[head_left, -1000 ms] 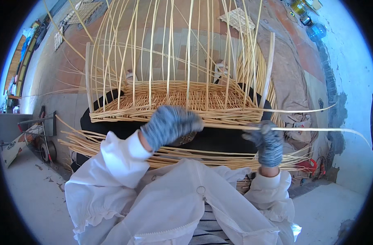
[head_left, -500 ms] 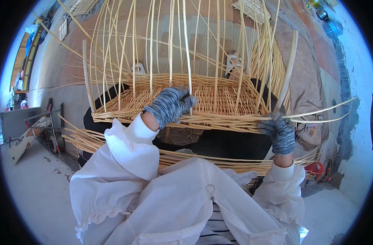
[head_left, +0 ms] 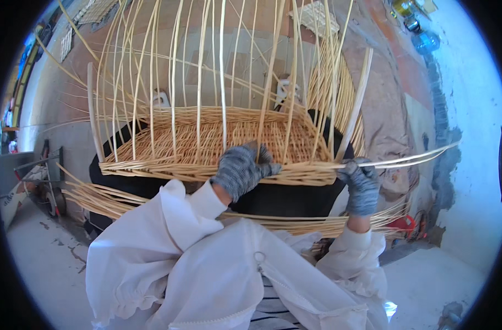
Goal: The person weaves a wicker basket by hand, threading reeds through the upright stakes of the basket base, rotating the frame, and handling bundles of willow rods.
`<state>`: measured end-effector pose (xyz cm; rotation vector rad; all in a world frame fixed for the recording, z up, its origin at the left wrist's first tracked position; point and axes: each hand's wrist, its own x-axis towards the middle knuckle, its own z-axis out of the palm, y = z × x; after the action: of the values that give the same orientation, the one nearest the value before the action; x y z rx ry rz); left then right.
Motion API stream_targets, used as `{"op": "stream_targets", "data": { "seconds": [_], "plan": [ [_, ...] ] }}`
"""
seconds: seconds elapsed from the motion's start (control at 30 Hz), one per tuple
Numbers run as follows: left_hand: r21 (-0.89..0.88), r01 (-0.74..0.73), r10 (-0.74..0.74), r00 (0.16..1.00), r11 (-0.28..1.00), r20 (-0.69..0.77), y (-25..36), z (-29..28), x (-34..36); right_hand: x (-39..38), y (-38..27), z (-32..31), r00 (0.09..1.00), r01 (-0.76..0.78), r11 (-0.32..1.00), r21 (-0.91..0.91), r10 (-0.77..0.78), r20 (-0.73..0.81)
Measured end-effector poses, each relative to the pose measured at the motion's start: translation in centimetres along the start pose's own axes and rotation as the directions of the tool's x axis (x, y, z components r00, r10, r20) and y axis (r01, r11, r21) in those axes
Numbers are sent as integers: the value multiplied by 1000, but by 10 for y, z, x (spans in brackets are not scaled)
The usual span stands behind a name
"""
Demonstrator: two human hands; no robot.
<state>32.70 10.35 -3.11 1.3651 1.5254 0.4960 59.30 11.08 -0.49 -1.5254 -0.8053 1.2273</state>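
In front of me is a wicker basket [head_left: 168, 140] with a woven base, a low woven side and tall upright stakes. My left hand [head_left: 242, 171], in a grey knitted glove, is closed around the foot of an upright willow stake [head_left: 266, 104] at the near side, its thumb along the woven rim. My right hand [head_left: 362, 187], gloved likewise, pinches pale willow rods [head_left: 413, 159] at the near right corner; their free ends stick out to the right. A thick corner post [head_left: 356, 104] rises just beyond that hand. The fingertips are partly hidden.
Black supports [head_left: 289, 199] lie under the basket. Loose willow rods [head_left: 102, 199] lie across, between it and my lap. A rod bundle [head_left: 339, 77] leans behind at right, beside a brown cloth [head_left: 385, 115]. A wheeled metal frame [head_left: 44, 176] stands left; a wall [head_left: 476, 187] rises right.
The whole view has shifted, with the basket now further left. My left hand has moved right along the near side to another stake. My right hand stays at the corner with the rods.
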Motion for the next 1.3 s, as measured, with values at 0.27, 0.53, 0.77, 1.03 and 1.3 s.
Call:
{"op": "stream_targets", "data": {
  "seconds": [0.27, 0.53, 0.77, 1.03, 1.3],
  "plan": [
    [313, 149, -18, 923, 938, -384, -4, 27, -3, 85, -57, 183, 670, 742, 395, -542, -454, 587],
    [10, -16, 17, 986, 1000, -167, -8, 8, 6, 75, -41, 85, 771, -147, 624, 767, -414, 484],
    [215, 59, -21, 985, 975, -173, 11, 16, 2, -49, 7, 12, 988, 140, 748, 649, -59, -144],
    [402, 237, -211, 971, 884, -110, 23, 5, 25, 15, -31, 49, 888, 421, 903, 90, -431, 163],
    [964, -149, 408, 912, 220, 48, 85, 7, 69, 21, 30, 13, 938, 258, 814, 521, -339, 66]
  ]
}}
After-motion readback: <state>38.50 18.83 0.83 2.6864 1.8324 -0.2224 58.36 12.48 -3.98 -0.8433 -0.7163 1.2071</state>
